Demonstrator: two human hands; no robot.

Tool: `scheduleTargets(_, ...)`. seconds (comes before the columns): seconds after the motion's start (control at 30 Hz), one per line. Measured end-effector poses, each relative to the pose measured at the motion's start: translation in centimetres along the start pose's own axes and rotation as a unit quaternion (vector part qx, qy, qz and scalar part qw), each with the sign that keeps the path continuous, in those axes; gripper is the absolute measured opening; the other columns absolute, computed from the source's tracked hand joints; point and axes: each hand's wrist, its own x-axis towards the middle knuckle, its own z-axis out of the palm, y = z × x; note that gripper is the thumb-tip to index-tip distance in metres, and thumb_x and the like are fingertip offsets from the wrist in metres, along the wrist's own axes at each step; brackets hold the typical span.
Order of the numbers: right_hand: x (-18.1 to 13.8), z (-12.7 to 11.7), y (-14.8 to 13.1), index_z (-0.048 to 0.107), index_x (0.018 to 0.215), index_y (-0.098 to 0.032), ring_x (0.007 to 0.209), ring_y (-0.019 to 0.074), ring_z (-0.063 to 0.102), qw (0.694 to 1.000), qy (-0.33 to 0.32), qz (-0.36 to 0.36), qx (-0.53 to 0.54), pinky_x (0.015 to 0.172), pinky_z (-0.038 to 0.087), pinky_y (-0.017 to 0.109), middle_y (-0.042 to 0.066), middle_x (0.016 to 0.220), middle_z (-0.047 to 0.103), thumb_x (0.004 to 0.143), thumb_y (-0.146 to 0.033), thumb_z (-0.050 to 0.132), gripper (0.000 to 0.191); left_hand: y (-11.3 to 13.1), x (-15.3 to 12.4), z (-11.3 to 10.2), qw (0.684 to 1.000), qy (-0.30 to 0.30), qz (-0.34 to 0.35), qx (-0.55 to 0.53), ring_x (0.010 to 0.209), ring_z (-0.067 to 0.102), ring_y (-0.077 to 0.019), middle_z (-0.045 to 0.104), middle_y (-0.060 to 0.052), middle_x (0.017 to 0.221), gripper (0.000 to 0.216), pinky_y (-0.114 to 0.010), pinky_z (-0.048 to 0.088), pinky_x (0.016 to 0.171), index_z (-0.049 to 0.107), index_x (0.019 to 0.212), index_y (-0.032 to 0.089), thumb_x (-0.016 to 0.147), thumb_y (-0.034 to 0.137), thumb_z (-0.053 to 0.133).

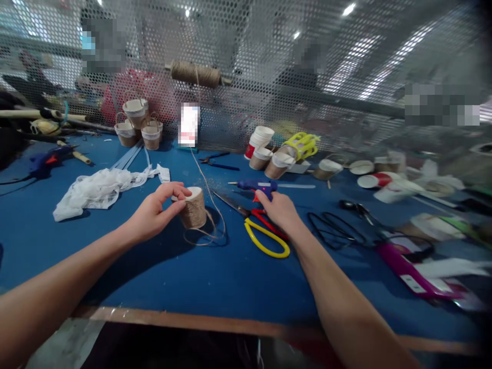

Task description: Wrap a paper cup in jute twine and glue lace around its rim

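Note:
My left hand pinches the upper edge of a paper cup wrapped in brown twine, its white top facing up. A loose strand of twine curls on the table beside the cup and runs up to the twine spool. On the other side, my right hand is closed around the handle of a blue glue gun, its nozzle pointing left and a clear glue stick behind it. Scissors with red and yellow handles lie partly beneath my right wrist.
White lace is heaped at left, near another blue glue gun. Pliers, a phone and finished twine baskets stand or lie toward the mesh. More cups, black cord and a magenta item occupy the right.

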Motion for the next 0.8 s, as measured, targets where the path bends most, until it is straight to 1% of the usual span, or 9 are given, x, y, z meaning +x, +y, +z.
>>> scheduleTargets(0.17,1.1,0.8,0.1,0.066,0.069,-0.011,0.085,0.0335,0.064,0.998,-0.011,0.013,-0.058,0.068,0.045,0.036,0.021,0.084,0.069,0.085,-0.037,0.047,0.036,0.0,0.1,-0.2,1.0,0.012,0.019,0.0,0.118,0.046,-0.0231,0.062,-0.01,0.102,0.009,-0.046,0.034,0.1,0.048,0.078,0.019,0.084,0.025,0.045)
scheduleTargets(0.33,0.7,0.4,0.3,0.062,0.06,-0.013,0.079,0.035,0.063,0.997,0.009,0.022,-0.068,0.06,0.045,0.039,0.022,0.072,0.065,0.083,-0.041,0.05,0.038,0.0,0.2,-0.2,0.999,0.013,0.037,0.008,0.117,0.047,-0.0216,0.061,-0.009,0.101,0.007,-0.045,0.034,0.1,0.047,0.079,0.019,0.084,0.022,0.045)
scheduleTargets(0.43,-0.4,-0.6,-0.6,0.062,0.063,-0.013,0.094,0.0378,0.058,0.997,0.052,-0.017,-0.052,0.068,0.044,0.042,0.025,0.083,0.064,0.082,-0.039,0.052,0.034,0.1,0.2,-0.3,0.999,0.017,0.045,0.009,0.117,0.047,-0.0211,0.061,-0.009,0.1,0.007,-0.045,0.034,0.1,0.047,0.079,0.019,0.084,0.022,0.045)
scheduleTargets(0.5,-1.8,-1.3,-1.9,0.063,0.072,-0.012,0.099,0.0353,0.055,0.995,0.07,-0.063,-0.029,0.074,0.044,0.042,0.023,0.092,0.063,0.082,-0.034,0.055,0.026,0.3,0.2,-0.3,0.999,0.016,0.051,0.01,0.116,0.047,-0.0211,0.061,-0.009,0.099,0.006,-0.045,0.035,0.099,0.047,0.079,0.019,0.084,0.021,0.045)
scheduleTargets(0.57,-3.7,-1.8,-3.8,0.063,0.085,-0.015,0.091,0.0255,0.06,0.99,0.046,-0.129,0.018,0.074,0.046,0.036,0.014,0.094,0.066,0.081,-0.035,0.056,0.021,0.4,0.1,-0.3,0.998,0.012,0.061,0.015,0.115,0.048,-0.0212,0.061,-0.009,0.097,0.006,-0.045,0.036,0.098,0.047,0.08,0.018,0.085,0.02,0.045)
scheduleTargets(0.6,-4.7,-1.9,-4.8,0.062,0.09,-0.018,0.083,0.0201,0.062,0.984,0.012,-0.169,0.057,0.071,0.048,0.032,0.008,0.089,0.067,0.082,-0.036,0.056,0.021,0.5,0.1,-0.3,0.998,0.01,0.066,0.019,0.115,0.048,-0.0213,0.061,-0.008,0.096,0.006,-0.045,0.036,0.098,0.048,0.08,0.018,0.085,0.019,0.045)
scheduleTargets(0.67,-6.8,-1.9,-6.6,0.057,0.093,-0.018,0.081,0.0179,0.063,0.939,-0.077,-0.262,0.209,0.071,0.048,0.031,0.006,0.089,0.068,0.074,-0.032,0.065,0.026,0.6,0.0,-0.4,0.997,0.008,0.076,0.029,0.114,0.048,-0.0216,0.061,-0.008,0.096,0.005,-0.046,0.036,0.098,0.048,0.081,0.018,0.085,0.018,0.045)
scheduleTargets(0.73,-8.4,-1.7,-7.9,0.054,0.088,-0.018,0.077,0.0175,0.063,0.923,-0.096,-0.282,0.245,0.07,0.047,0.031,0.004,0.083,0.067,0.071,-0.027,0.068,0.023,0.6,0.0,-0.4,0.996,0.008,0.081,0.039,0.114,0.048,-0.022,0.06,-0.008,0.095,0.005,-0.046,0.037,0.097,0.048,0.081,0.018,0.084,0.017,0.045)
scheduleTargets(0.8,-9.1,-1.5,-8.3,0.053,0.081,-0.018,0.066,0.0148,0.062,0.918,-0.095,-0.264,0.281,0.062,0.046,0.028,0.001,0.07,0.064,0.079,-0.025,0.059,0.01,0.6,0.0,-0.5,0.995,0.006,0.084,0.043,0.113,0.049,-0.0225,0.06,-0.008,0.095,0.005,-0.045,0.037,0.096,0.049,0.081,0.017,0.084,0.016,0.046)
